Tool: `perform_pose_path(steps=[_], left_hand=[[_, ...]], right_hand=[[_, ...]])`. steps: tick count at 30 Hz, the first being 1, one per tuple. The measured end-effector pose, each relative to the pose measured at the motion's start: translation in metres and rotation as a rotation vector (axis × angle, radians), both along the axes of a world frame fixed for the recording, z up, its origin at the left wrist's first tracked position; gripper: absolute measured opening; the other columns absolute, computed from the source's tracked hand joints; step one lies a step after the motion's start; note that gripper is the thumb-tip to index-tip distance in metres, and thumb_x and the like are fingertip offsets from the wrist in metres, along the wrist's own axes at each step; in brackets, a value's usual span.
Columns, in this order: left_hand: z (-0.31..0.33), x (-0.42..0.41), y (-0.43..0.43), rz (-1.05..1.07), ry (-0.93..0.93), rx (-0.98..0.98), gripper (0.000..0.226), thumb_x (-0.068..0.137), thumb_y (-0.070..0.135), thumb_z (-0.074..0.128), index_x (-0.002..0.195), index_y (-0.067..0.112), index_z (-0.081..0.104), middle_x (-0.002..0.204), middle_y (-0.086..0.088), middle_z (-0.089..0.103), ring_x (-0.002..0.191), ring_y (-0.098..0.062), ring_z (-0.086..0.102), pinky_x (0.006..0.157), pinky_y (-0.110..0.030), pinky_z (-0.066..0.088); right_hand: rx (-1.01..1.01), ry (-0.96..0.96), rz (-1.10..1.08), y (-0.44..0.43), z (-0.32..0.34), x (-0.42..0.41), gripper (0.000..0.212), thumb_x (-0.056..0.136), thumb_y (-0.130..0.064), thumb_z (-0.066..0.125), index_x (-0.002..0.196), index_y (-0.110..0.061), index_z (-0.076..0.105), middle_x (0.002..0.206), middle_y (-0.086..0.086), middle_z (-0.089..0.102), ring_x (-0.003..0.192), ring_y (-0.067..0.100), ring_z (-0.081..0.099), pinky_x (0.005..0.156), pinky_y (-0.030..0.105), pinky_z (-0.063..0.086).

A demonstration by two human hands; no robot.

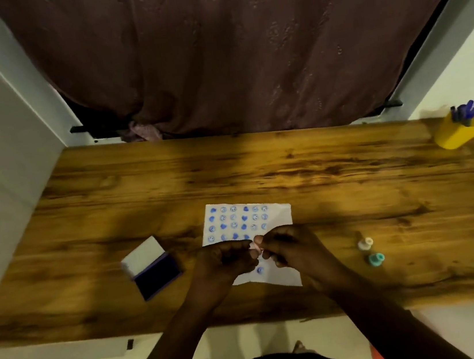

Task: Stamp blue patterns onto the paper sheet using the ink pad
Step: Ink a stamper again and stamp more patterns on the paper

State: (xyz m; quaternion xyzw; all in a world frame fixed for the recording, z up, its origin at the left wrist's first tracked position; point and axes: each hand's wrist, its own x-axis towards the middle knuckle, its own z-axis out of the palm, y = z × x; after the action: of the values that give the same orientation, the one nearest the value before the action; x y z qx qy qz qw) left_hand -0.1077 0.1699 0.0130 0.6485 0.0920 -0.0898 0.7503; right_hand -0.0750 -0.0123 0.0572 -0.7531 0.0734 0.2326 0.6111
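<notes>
A white paper sheet (277,219) lies in the middle of the wooden table (288,166), with rows of blue round and heart-shaped prints on its far half and one print near its front edge. My left hand (225,260) and my right hand (289,246) meet above the sheet's middle, both pinching a small pinkish stamp (255,246) between their fingertips. The stamp is mostly hidden by the fingers. To the left of the sheet lies the ink pad (158,275), open, its dark blue pad showing and its white lid tipped back.
Two small stamps sit right of the sheet, a whitish one (365,243) and a teal one (376,259). A yellow holder (458,132) with blue pens stands at the far right corner. A brown curtain (242,43) hangs behind the table.
</notes>
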Motion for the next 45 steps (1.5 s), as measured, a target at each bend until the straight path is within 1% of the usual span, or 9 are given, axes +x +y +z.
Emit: perform_pose_path(steps=[4,9,12,18,26,33,39,43,45], left_hand=[[-0.004,-0.009,0.031,0.013,-0.017,-0.037,0.028,0.085,0.011,0.080,0.113,0.012,0.078,0.112,-0.015,0.080,0.104,-0.037,0.076,0.088,-0.050,0.062],[-0.008,-0.032,0.080,0.185,0.012,-0.061,0.024,0.074,0.029,0.090,0.097,0.027,0.083,0.099,-0.004,0.083,0.098,-0.033,0.078,0.075,-0.032,0.064],[-0.017,-0.048,0.115,0.327,0.058,-0.091,0.037,0.073,0.020,0.091,0.105,0.009,0.079,0.093,-0.009,0.083,0.100,-0.040,0.077,0.070,-0.029,0.064],[-0.022,-0.072,0.171,0.441,0.094,0.012,0.012,0.082,0.004,0.081,0.093,0.008,0.083,0.090,-0.017,0.082,0.089,-0.039,0.078,0.069,-0.028,0.064],[-0.022,-0.086,0.196,0.492,0.112,0.010,0.015,0.087,0.000,0.076,0.101,0.002,0.080,0.098,-0.021,0.080,0.097,-0.044,0.075,0.091,-0.058,0.059],[-0.027,-0.081,0.199,0.510,0.156,0.029,0.018,0.088,-0.002,0.074,0.102,0.007,0.081,0.100,-0.021,0.080,0.100,-0.050,0.071,0.091,-0.068,0.055],[-0.023,-0.072,0.200,0.473,0.157,0.033,0.019,0.088,0.006,0.077,0.105,0.013,0.081,0.103,-0.013,0.082,0.099,-0.036,0.077,0.093,-0.062,0.058],[-0.015,-0.069,0.196,0.444,0.137,0.019,0.021,0.088,0.006,0.077,0.109,0.006,0.080,0.103,-0.015,0.081,0.100,-0.037,0.077,0.093,-0.055,0.059],[-0.011,-0.069,0.193,0.430,0.128,0.027,0.020,0.087,0.007,0.078,0.107,0.007,0.080,0.102,-0.015,0.081,0.100,-0.040,0.076,0.091,-0.053,0.059]], right_hand=[[0.013,-0.035,0.121,0.023,-0.005,0.001,0.013,0.087,-0.026,0.078,0.097,-0.019,0.081,0.092,0.005,0.079,0.089,0.028,0.073,0.075,0.031,0.056],[-0.073,-0.169,0.265,0.068,-0.015,0.009,0.022,0.084,-0.018,0.081,0.106,-0.022,0.080,0.102,-0.011,0.079,0.100,0.002,0.072,0.085,0.016,0.057],[-0.233,-0.336,0.359,0.100,-0.020,0.016,0.020,0.085,-0.032,0.080,0.104,-0.026,0.079,0.098,-0.014,0.078,0.094,-0.004,0.069,0.079,0.006,0.051],[-0.543,-0.542,0.601,0.170,-0.041,0.018,0.024,0.097,-0.034,0.064,0.109,-0.016,0.073,0.101,0.005,0.076,0.094,0.018,0.070,0.083,0.031,0.055],[-0.787,-0.560,0.758,0.208,-0.076,0.017,0.040,0.102,-0.034,0.053,0.136,-0.013,0.057,0.136,0.011,0.063,0.124,0.026,0.060,0.109,0.031,0.040],[-0.937,-0.721,0.836,0.218,-0.072,0.015,0.012,0.089,-0.021,0.059,0.087,-0.015,0.069,0.078,0.008,0.069,0.072,0.031,0.069,0.061,0.041,0.054],[-0.962,-0.688,0.883,0.225,-0.064,0.015,0.009,0.084,-0.019,0.062,0.088,-0.014,0.069,0.082,0.008,0.071,0.077,0.031,0.070,0.064,0.041,0.056],[-0.967,-0.545,0.952,0.226,-0.069,0.017,0.029,0.101,-0.020,0.054,0.126,-0.009,0.060,0.131,0.014,0.063,0.122,0.030,0.060,0.101,0.037,0.044],[-0.953,-0.648,0.900,0.223,-0.067,0.016,0.019,0.098,-0.016,0.054,0.113,-0.010,0.064,0.114,0.016,0.068,0.106,0.034,0.067,0.085,0.042,0.051]])
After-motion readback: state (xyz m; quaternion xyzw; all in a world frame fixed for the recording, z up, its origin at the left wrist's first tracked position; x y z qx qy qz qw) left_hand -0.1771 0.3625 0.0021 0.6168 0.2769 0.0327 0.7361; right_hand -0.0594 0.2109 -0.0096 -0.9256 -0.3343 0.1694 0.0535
